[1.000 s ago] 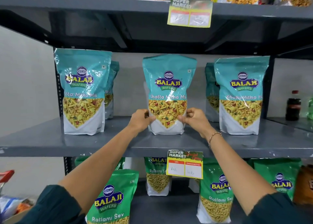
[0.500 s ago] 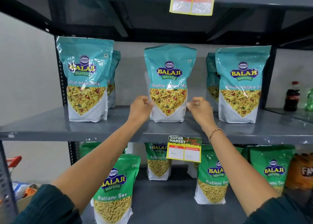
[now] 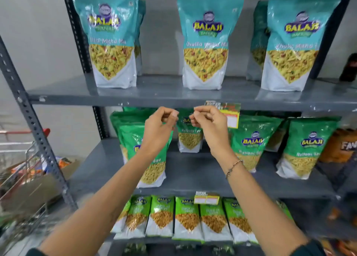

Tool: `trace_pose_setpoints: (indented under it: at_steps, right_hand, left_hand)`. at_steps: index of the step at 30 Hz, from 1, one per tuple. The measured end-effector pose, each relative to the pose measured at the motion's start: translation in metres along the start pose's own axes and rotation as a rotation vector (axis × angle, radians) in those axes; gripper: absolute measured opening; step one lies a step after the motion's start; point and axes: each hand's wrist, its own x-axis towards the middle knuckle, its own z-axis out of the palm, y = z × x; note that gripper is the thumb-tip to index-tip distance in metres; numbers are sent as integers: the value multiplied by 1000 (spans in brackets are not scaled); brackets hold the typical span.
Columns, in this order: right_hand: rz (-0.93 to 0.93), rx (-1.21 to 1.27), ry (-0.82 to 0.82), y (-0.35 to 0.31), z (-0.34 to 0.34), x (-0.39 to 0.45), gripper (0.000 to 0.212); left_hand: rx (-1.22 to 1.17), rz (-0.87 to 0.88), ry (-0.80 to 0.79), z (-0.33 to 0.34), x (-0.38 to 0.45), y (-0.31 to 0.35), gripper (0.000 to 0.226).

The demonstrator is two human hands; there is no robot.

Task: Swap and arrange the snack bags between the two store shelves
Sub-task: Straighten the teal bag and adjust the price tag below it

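Observation:
Three teal Khatta Mitha Mix bags stand in a row on the upper grey shelf [image 3: 166,95]: left bag [image 3: 112,43], middle bag [image 3: 205,46], right bag [image 3: 291,46], with more teal bags behind them. Green Ratlami Sev bags [image 3: 247,145] stand on the shelf below [image 3: 193,174]. My left hand [image 3: 158,128] and my right hand [image 3: 208,126] hover side by side in front of that lower shelf, just under the upper shelf's edge. Both have their fingers curled closed and hold nothing. A small green bag [image 3: 190,135] shows between them at the back.
A price tag [image 3: 230,114] hangs from the upper shelf edge beside my right hand. Small light-green packets [image 3: 187,217] fill the bottom shelf. A shopping cart [image 3: 21,178] with goods stands at the left, beside the rack's post [image 3: 29,116]. Orange bags [image 3: 345,145] sit far right.
Both hands let go of the middle teal bag, which stays standing, and dropped from the upper shelf to the green-bag shelf. The view tilted downward.

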Motion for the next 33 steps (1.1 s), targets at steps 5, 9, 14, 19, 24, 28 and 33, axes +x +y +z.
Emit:
trace_pose_setpoints:
  at_steps: [5, 9, 14, 19, 24, 28, 33]
  right_hand:
    - [223, -38, -168, 72, 9, -51, 9]
    - [429, -171, -259, 139, 14, -73, 8]
    - [539, -419, -292, 208, 19, -75, 16]
    - [492, -516, -418, 241, 32, -56, 56]
    - [438, -378, -446, 248, 52, -44, 49]
    - [394, -361, -353, 252, 45, -47, 39]
    - [348, -331, -266, 249, 1, -29, 27]
  left_hand:
    - [71, -243, -27, -22, -40, -76, 12]
    - [249, -489, -68, -43, -56, -136, 25]
    - [453, -698, 6, -66, -59, -196, 29]
    - [574, -672, -180, -75, -43, -224, 52]
    - [536, -585, -314, -77, -39, -231, 63]
    - [453, -580, -212, -72, -40, -226, 68]
    - [474, -512, -250, -32, -25, -217, 59]
